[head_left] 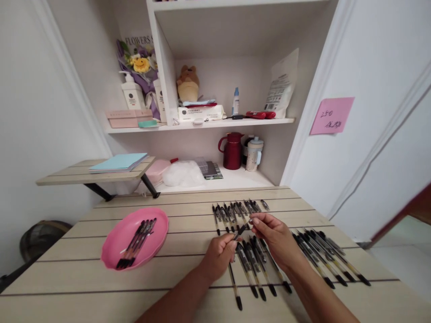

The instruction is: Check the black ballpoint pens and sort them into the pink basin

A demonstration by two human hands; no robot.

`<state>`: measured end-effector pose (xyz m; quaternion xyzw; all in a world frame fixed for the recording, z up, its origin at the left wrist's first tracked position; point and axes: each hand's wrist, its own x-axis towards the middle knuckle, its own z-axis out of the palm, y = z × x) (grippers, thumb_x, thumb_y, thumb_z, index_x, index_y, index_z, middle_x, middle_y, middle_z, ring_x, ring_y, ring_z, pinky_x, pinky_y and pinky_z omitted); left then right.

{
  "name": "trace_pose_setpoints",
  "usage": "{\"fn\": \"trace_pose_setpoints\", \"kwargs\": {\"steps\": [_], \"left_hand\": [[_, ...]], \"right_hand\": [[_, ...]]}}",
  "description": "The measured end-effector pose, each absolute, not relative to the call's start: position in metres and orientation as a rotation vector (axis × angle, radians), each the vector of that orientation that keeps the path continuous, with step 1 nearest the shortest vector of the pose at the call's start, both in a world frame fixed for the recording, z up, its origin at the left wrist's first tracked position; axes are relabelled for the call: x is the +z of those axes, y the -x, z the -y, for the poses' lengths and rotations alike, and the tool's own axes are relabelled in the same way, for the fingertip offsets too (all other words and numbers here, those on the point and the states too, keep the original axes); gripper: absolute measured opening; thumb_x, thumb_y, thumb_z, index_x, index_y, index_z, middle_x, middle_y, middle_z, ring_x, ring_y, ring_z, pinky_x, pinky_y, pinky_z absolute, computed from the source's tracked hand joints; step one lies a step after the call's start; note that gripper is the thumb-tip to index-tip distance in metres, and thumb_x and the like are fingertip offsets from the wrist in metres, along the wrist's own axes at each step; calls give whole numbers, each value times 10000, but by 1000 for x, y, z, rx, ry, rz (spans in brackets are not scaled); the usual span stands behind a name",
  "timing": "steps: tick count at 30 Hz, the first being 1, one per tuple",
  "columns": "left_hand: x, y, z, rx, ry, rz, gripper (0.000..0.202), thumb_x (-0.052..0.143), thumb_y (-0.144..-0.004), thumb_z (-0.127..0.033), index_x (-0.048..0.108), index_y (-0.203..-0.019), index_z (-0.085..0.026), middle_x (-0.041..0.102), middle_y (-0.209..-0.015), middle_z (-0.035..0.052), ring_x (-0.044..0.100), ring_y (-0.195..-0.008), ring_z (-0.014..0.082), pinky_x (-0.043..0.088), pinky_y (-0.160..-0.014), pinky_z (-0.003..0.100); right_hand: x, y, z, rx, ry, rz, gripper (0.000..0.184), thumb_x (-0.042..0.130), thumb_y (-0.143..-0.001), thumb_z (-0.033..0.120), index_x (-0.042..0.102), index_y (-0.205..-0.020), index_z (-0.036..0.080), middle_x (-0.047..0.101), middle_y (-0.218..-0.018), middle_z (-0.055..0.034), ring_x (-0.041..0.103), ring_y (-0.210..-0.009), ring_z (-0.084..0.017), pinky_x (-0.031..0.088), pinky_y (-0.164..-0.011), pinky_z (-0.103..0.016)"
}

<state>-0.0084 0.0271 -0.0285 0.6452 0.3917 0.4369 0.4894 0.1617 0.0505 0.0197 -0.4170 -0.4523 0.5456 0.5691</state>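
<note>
My left hand (219, 255) is closed around the lower part of a black pen (240, 230) held over the wooden table (84, 278). My right hand (274, 235) pinches the upper end of the same pen near its cap. Under and around both hands lie several black pens (256, 269) in a row. A second row of pens (235, 211) lies farther back, and another group (332, 260) lies to the right. A pink plate (111, 255) at the left holds several more pens (136, 242).
Behind the table stands a white shelf unit (202, 125) with a red jug (232, 151), a beige mug (254, 154), bottles and a plush bear. A small side table (67, 175) with a blue notebook is at the left. A pink note (332, 115) hangs on the right wall.
</note>
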Motion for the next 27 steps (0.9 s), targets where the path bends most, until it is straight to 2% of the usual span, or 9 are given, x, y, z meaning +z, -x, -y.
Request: {"fn": "trace_pose_setpoints", "kwargs": {"steps": [13,19,21,24,27], "left_hand": [[-31,7,-25,1030,-1680,-1023,368,388,-846,-373,605,-987,-111,435,-525,-40,400,-482,71,325,-501,187],[-22,7,-21,1029,-1796,-1056,369,376,-848,-360,619,-980,-117,455,-539,-28,420,-531,87,346,-532,190],[-18,7,-19,1034,-1820,-1057,373,368,-850,-360,622,-978,-119,465,-543,-21,431,-550,94,354,-542,192],[-17,7,-18,1037,-1840,-1057,374,358,-851,-358,625,-965,-122,480,-548,-13,444,-562,103,361,-553,200],[-17,6,-18,1038,-1837,-1069,376,355,-850,-358,621,-976,-124,497,-557,-8,451,-563,108,366,-564,207]], "right_hand": [[16,-165,-47,1152,1111,1364,305,648,-646,435,641,-806,176,575,-622,15,489,-566,-114,378,-551,-238],[14,-163,-45,1057,1124,1410,261,648,-647,430,597,-656,174,539,-552,15,459,-535,-112,367,-531,-237],[15,-163,-44,1103,1084,1379,251,661,-638,423,623,-712,186,597,-643,-2,499,-600,-127,390,-574,-241],[15,-164,-44,1247,1036,1308,326,676,-632,408,648,-893,215,649,-891,-38,544,-744,-159,419,-656,-262],[11,-166,-45,1270,1070,1262,311,702,-606,394,664,-842,195,649,-837,-43,531,-690,-152,414,-635,-266]]}}
